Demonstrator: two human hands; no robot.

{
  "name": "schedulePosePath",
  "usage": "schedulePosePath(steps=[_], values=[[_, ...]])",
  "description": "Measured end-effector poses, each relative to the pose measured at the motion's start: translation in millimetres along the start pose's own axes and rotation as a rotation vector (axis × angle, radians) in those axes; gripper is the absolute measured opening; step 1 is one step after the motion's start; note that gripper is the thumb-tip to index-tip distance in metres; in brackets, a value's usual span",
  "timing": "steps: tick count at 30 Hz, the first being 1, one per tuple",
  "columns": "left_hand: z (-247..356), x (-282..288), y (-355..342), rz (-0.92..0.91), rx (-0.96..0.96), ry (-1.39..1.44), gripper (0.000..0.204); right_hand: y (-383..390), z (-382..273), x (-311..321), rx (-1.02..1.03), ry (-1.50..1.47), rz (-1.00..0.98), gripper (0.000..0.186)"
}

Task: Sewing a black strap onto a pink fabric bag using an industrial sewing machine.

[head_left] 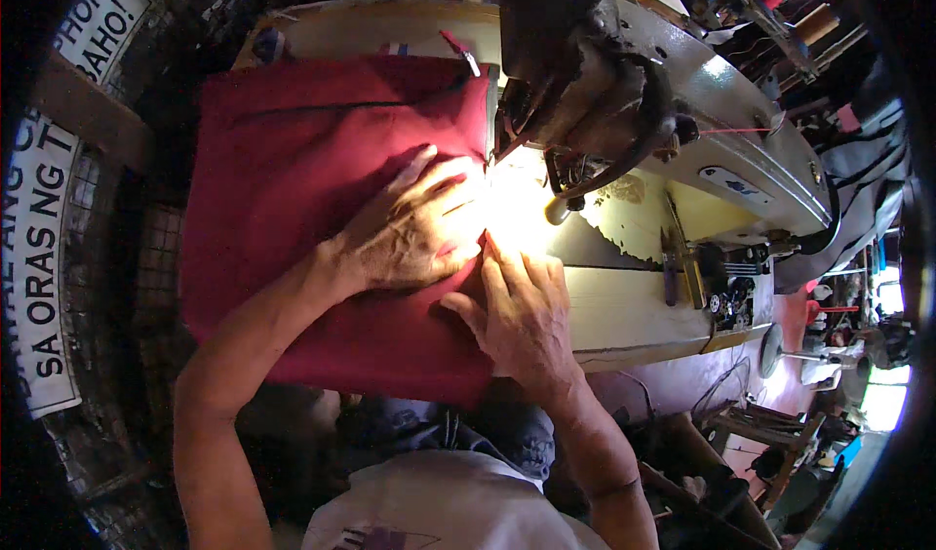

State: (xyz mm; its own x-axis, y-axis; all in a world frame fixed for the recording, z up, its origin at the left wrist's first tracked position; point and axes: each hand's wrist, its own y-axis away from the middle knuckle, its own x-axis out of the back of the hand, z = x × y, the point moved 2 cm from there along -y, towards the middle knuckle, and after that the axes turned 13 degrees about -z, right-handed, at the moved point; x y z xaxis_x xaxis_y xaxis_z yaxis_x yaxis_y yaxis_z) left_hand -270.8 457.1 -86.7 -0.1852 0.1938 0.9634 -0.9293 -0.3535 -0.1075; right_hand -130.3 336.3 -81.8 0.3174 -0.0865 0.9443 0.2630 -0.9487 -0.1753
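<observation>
Clock directions taken from my hands. Item: red cloth, one wide piece, matt and softly creased, spread from 8 to 12 o'clock over the sewing table, its near edge dropping past the tabletop towards my lap at 7; a dark line crosses its far part at 11, and a narrow dark strip edges it at 12. Item: my left hand, palm down, fingers spread loosely, pressing on the cloth, grasping nothing that shows; glare swallows its fingertips. Item: my right hand, fingers nearly straight, thumb out to 10 o'clock, fingertips near the cloth's right edge; whether they pinch any of it I cannot tell. Item: sewing machine, dark, rounded, worn head at 1 o'clock, standing close to my fingertips and leaving little room there; smooth cream arm reaching round to 2, with a taut red thread. Item: slender metal tools, lying at 3 beside exposed metal mechanism. Open room: the bare, pale, smooth tabletop at 4, between my right hand and those tools. Item: small red-and-silver piece, at 12, by the cloth's far corner.
</observation>
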Motion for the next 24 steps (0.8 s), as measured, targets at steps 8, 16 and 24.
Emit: schedulePosePath(steps=[8,16,24], values=[[12.2,-0.4,5.5,0.059,-0.01,-0.115,0.041,-2.2,2.9,-4.0,0.0,0.018,-0.012,0.055],[1.1,-0.5,-0.2,0.164,-0.02,-0.024,0.037,-14.1,6.1,-3.9,-0.013,0.006,0.033,0.054],[-10.9,-2.7,-3.3,0.235,-0.074,0.018,0.032,-21.3,6.4,-2.8,-0.046,-0.012,-0.018,0.064]])
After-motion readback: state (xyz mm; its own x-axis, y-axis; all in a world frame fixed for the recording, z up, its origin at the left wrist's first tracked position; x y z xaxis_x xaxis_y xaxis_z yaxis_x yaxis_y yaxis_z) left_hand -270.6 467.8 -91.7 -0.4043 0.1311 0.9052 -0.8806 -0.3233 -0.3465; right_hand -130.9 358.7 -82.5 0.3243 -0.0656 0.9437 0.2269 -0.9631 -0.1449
